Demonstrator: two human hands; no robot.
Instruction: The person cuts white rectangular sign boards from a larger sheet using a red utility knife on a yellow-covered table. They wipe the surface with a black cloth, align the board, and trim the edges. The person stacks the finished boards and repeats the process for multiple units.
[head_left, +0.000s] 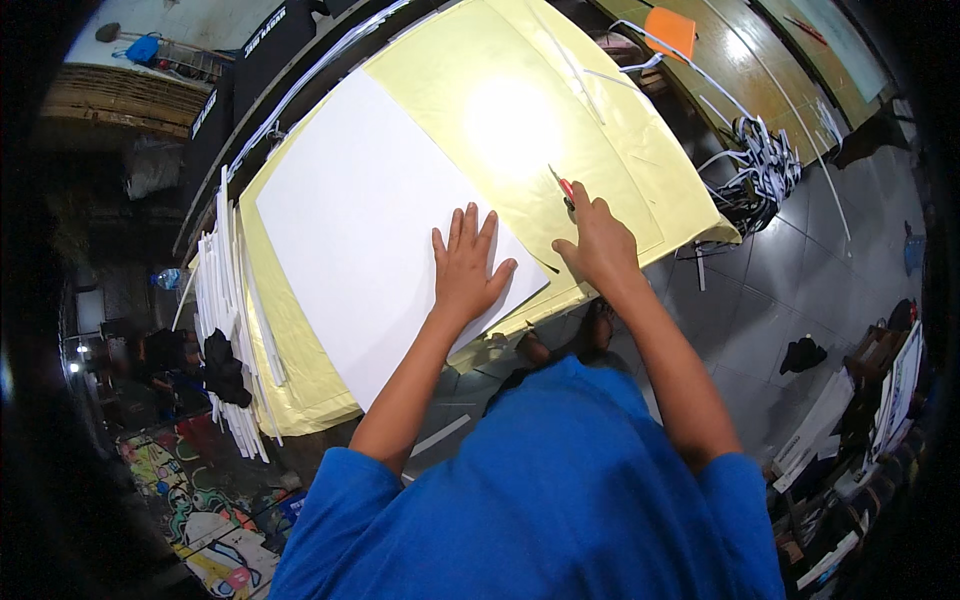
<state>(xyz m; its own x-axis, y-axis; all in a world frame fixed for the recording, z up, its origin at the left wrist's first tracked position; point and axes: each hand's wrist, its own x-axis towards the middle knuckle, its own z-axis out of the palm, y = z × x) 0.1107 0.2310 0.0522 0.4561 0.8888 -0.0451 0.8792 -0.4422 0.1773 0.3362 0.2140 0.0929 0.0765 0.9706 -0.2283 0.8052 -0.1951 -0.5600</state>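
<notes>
My left hand lies flat, fingers spread, on a large white sheet near its right-hand corner. Under the sheet a glossy yellow covering spreads over the worktable. To the right, my right hand is over the yellow covering, its index finger stretched towards a small red-handled cutting tool with a thin, pointed tip. Part of the tool is hidden at the fingers, so whether the hand grips it cannot be told. A short dark strip shows beside the sheet's edge, between the hands.
White strips are stacked along the table's left end, with a black cloth on them. Tangled black and white strips hang off the right side. An orange piece lies at the upper right. Tiled floor shows below.
</notes>
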